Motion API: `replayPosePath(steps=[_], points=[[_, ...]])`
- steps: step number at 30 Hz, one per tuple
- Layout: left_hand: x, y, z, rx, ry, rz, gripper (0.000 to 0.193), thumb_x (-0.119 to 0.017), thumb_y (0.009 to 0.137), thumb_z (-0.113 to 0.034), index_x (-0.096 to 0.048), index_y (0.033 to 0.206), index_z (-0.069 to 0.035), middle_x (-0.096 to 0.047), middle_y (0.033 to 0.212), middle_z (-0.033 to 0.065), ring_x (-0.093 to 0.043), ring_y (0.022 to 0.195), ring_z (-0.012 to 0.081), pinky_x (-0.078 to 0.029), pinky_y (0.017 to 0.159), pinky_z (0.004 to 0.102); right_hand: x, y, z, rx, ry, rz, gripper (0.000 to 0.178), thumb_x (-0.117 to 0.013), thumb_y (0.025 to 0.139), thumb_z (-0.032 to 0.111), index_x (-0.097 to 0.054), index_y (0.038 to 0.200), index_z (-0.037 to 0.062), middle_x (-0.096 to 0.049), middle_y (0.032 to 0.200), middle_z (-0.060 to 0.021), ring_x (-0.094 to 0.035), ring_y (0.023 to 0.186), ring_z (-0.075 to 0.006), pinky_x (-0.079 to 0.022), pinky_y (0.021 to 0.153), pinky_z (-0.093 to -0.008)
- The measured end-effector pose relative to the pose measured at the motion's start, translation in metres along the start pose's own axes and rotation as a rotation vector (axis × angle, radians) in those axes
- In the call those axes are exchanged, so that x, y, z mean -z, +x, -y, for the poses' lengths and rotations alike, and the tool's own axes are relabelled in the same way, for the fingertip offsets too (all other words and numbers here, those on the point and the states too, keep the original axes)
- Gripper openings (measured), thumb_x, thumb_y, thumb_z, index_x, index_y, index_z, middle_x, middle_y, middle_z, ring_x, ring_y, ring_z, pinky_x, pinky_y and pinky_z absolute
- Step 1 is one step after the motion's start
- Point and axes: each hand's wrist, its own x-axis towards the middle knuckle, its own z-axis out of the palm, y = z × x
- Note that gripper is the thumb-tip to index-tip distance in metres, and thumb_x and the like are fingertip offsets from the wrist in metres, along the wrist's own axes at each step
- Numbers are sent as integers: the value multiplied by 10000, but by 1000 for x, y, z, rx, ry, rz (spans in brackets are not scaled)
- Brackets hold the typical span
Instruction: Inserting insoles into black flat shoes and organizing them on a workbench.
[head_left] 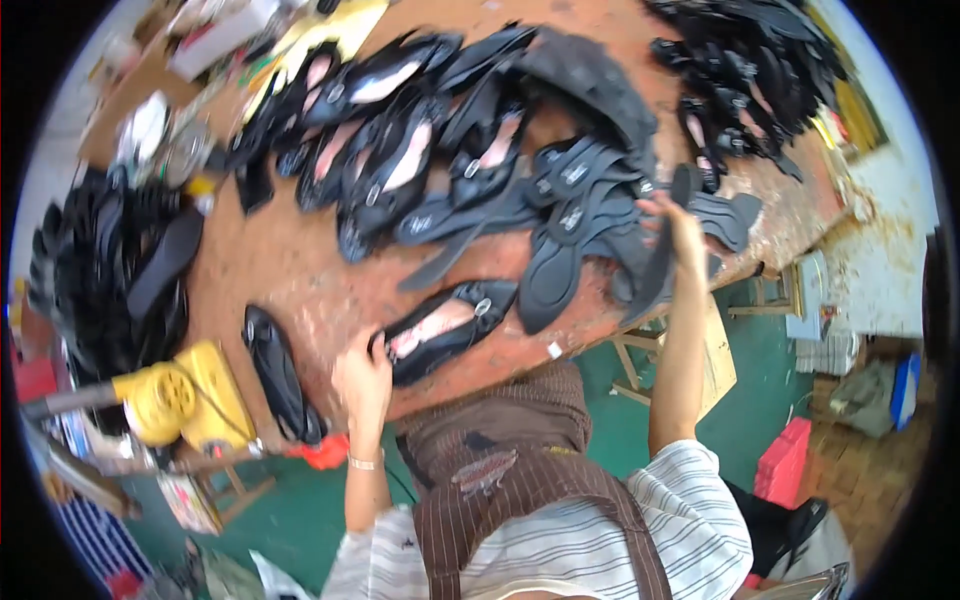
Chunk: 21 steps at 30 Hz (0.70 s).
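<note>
Head view: we've got the left hand (363,378) closed on the heel end of a black shoe (445,340), centre of the frame at the table (225,270) edge. Right hand (676,222), right of centre, looks pinched on the top of a dark sole (655,268). We'd guess the shoe's light and soft-sided, so grab the heel; sole's probably bendy, an end works. Containers: white box (225,42), upper left, contents unclear to us.
</note>
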Motion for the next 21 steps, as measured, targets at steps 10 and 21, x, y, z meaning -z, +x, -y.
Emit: replayPosePath(steps=[10, 21], points=[[29, -3, 34, 73, -136, 92, 204, -590, 876, -130, -704, 1044, -108, -699, 882, 181, -671, 864, 379, -525, 774, 443, -54, -129, 14, -90, 80, 423, 495, -455, 1017, 421, -557, 1288, 20, -567, 838, 4, -553, 703, -98, -470, 641, -232], [-13, -76, 81, 325, -624, -282, 287, -612, 948, -101, -632, 1224, -25, -576, 918, 72, -550, 714, 106, -466, 592, 233, -218, -188, -26, 1315, -1012, 958, 604, -708, 760, 152, -541, 1329, 32, -562, 1198, -119, -510, 1015, -300, -395, 934, -439]])
